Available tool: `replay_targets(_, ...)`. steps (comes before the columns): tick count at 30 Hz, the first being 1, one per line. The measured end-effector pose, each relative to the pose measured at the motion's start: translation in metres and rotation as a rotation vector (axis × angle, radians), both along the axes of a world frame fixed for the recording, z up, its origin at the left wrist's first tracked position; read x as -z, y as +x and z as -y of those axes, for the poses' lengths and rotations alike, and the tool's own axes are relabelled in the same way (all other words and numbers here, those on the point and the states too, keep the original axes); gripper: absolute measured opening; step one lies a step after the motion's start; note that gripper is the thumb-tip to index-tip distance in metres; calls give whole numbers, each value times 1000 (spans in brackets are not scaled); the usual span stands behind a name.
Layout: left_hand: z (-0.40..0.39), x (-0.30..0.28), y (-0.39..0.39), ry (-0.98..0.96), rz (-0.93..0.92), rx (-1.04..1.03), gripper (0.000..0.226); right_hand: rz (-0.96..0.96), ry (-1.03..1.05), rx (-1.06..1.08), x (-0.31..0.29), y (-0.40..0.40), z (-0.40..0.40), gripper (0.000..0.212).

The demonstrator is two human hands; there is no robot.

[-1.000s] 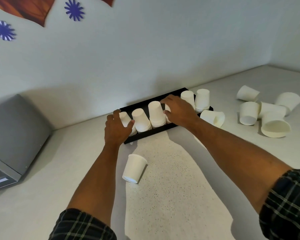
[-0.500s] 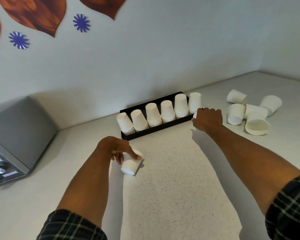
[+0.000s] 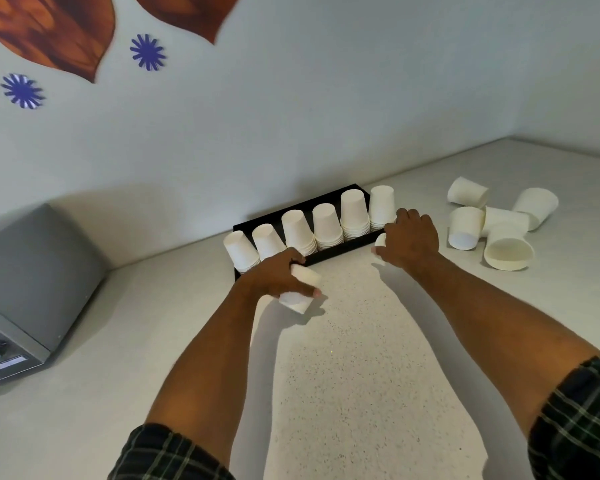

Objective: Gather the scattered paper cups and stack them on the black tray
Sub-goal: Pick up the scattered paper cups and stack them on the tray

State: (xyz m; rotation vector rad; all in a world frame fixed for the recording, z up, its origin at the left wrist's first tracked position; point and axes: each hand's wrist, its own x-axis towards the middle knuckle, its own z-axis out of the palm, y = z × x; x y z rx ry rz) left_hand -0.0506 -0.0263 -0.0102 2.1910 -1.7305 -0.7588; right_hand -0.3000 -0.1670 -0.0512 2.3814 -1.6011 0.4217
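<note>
while a cup (image 3: 300, 289) is clamped in the left hand (image 3: 278, 275) fingers | black tray (image 3: 340, 252) lies at 12 o'clock | right hand (image 3: 411, 239) fingers curled on a second cup (image 3: 380, 240)

A long black tray (image 3: 329, 257) sits near the wall, filled end to end by six stacks of upside-down paper cups (image 3: 326, 226) standing side by side with almost no gap between them. The left hand (image 3: 278, 275), gripping a cup (image 3: 300, 289), blocks the tray's front left corner; the right hand (image 3: 409, 242), over another cup (image 3: 380, 240), blocks its right end. Between the two forearms the speckled counter (image 3: 354, 358) lies open right up to the tray's front edge. To the right, five loose cups (image 3: 506, 245) crowd together, some touching. At far left a grey appliance (image 3: 32, 282) fills that side; bare counter separates it from the tray.
</note>
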Motion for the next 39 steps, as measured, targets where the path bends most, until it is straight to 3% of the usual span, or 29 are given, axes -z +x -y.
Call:
replay_targets(5, 16, -2, -21, -360, 59, -29, 81, -38, 129, -56, -1, 2, 5, 33)
replay_targets(11, 38, -16, -23, -702, 146, -133, 60, -112, 213, -46, 1, 6, 14, 35)
replay_targets(14, 54, -23, -19, -801, 165, -197, 63, 24, 280, -82, 0, 5, 26, 47)
replay_targets(17, 68, -30, -19, -876, 145, -207, 69, 355, 412, -79, -17, 0, 38, 68)
replay_targets(22, 87, -30, -27, -896, 133, -162, 71, 939, 497, -104, -53, -23, 57, 66)
replay_targets(26, 104, -20, -33, -848, 215, -127, 59, 1176, 284, -65, -65, -38, 65, 56)
replay_targets(29, 112, -8, -36, -820, 234, -134, 52, 1232, 152, -50, -64, -38, 72, 48)
replay_targets(32, 119, 0, -40, -802, 408, -133, 40, 1243, 138, -58, -58, -30, 79, 41)
replay_targets(35, 123, 9, -49, -793, 561, -116, 34, 1168, 135, -52, -51, -21, 85, 34)
replay_targets(39, 125, 26, -64, -756, 589, -150, 43, 992, 180, -56, -46, -14, 91, 28)
